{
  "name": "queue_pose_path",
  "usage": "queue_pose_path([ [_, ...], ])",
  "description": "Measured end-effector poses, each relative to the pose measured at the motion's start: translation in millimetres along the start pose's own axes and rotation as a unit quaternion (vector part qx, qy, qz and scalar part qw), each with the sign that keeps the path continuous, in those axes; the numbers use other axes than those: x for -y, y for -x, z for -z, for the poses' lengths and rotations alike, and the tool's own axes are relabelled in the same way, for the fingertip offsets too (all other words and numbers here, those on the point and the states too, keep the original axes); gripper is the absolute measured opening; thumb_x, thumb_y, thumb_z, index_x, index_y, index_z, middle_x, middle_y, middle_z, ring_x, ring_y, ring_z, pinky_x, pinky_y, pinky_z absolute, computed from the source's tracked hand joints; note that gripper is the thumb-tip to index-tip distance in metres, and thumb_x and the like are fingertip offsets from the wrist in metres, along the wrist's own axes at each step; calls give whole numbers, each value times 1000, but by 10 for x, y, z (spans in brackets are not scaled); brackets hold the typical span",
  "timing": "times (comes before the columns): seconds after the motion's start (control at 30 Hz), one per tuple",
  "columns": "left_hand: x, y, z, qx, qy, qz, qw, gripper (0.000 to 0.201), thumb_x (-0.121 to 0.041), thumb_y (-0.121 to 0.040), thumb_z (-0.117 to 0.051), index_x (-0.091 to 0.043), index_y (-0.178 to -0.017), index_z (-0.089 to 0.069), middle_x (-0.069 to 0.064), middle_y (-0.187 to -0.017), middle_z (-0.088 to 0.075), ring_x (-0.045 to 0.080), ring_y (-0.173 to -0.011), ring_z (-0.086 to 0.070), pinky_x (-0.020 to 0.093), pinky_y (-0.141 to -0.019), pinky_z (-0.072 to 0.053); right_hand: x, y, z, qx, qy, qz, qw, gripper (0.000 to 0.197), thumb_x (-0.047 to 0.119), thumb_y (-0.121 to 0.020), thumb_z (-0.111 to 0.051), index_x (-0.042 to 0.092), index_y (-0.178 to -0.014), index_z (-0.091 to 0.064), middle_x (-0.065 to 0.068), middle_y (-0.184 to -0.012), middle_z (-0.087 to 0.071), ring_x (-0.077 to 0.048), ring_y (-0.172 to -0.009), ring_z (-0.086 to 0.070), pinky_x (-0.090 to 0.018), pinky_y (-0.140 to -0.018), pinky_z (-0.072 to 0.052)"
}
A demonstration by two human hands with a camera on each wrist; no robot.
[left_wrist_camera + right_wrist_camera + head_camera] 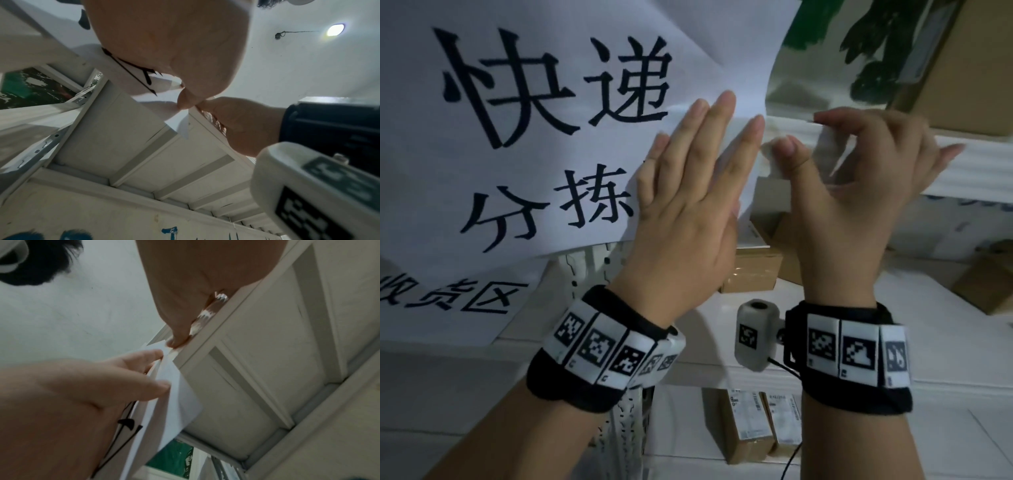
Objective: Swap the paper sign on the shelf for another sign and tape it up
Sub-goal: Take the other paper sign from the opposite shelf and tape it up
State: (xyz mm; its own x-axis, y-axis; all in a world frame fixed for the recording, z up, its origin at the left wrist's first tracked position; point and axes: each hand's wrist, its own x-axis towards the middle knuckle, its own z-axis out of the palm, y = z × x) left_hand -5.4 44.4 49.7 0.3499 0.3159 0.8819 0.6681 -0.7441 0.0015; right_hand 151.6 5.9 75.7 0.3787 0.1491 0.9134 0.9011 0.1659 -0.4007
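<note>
Clear tape sits under our right hand, fingertips pinched on it at the shelf's front edge; our left hand, fingers straight, flattens the sign there. We judge it may wrinkle or grab crookedly.

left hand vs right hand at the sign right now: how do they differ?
The left hand lies flat, fingers straight, pressing the paper sign; the right hand is curled, thumb pressing a tape strip on the shelf edge. Left covers print; right sits past the sign's corner. Both wear marker wristbands.
</note>
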Motion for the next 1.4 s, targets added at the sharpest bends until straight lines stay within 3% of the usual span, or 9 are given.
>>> queue_pose_path([
  [0.2,32,2,25,-23,37,29,999,81,-2,-99,-58,-7,-169,-18,7,-178,-18,24,-165,-12,43,-133,-6,51,-33,143,30,21,-21,999,25,50,-105,-64,31,-114,-78,10,-119,-66,-20,-134,-59,-66,-134,-11],
  [0.37,-1,-4,27,-9,65,45,997,85,3,-98,-57,-5,-170,-12,6,-179,-14,22,-166,-8,37,-133,3,210,-39,-3,38,55,-64,996,79,90,-76,-69,20,-112,-72,-4,-122,-66,-30,-138,-55,-64,-134,-4],
  [0.6,43,7,32,-27,78,16,996,80,1,-99,-57,-7,-169,-19,5,-178,-20,21,-166,-14,44,-135,-9,131,2,4,24,32,-40,998,65,77,-88,-73,18,-115,-72,-7,-123,-65,-31,-140,-54,-70,-132,-2],
  [0.7,85,11,85,-54,131,18,990,74,4,-99,-56,-5,-167,-28,5,-174,-31,20,-164,-23,45,-130,-22,201,12,10,42,13,-53,998,57,69,-93,-73,18,-119,-69,-6,-134,-64,-34,-157,-40,-72,-130,5],
  [0.8,236,23,167,-92,231,17,969,64,17,-96,-55,1,-158,-45,9,-165,-48,20,-157,-39,41,-124,-34,337,18,32,74,-33,-87,993,39,46,-97,-76,24,-128,-66,-5,-160,-52,-40,-170,-3,-70,-128,15],
  [0.9,419,45,253,-106,266,12,958,62,25,-94,-52,8,-153,-48,17,-161,-51,26,-154,-45,41,-125,-37,463,101,-15,121,-45,-79,988,60,30,-96,-79,26,-150,-54,-9,-181,-23,-42,-169,17,-61,-129,18],
  [1.13,841,188,436,-80,220,31,972,63,18,-97,-55,6,-158,-42,19,-170,-36,34,-164,-24,58,-132,-17,980,447,-399,116,-38,-93,988,116,30,-96,-78,-1,-173,3,-34,-177,19,-53,-165,19,-58,-133,12],
  [1.27,1188,324,559,-69,193,48,978,66,15,-98,-57,4,-160,-39,20,-173,-28,34,-166,-17,58,-134,-10,1350,648,-609,94,-45,-111,988,111,12,-90,-68,-2,-172,5,-38,-174,21,-54,-165,18,-57,-132,12],
  [1.4,1533,444,660,-60,163,80,982,69,9,-99,-57,4,-163,-32,22,-176,-19,38,-166,-8,63,-132,-10,1629,816,-827,102,-48,-102,988,108,22,-95,-69,4,-174,2,-39,-173,23,-54,-164,19,-66,-133,8],
])
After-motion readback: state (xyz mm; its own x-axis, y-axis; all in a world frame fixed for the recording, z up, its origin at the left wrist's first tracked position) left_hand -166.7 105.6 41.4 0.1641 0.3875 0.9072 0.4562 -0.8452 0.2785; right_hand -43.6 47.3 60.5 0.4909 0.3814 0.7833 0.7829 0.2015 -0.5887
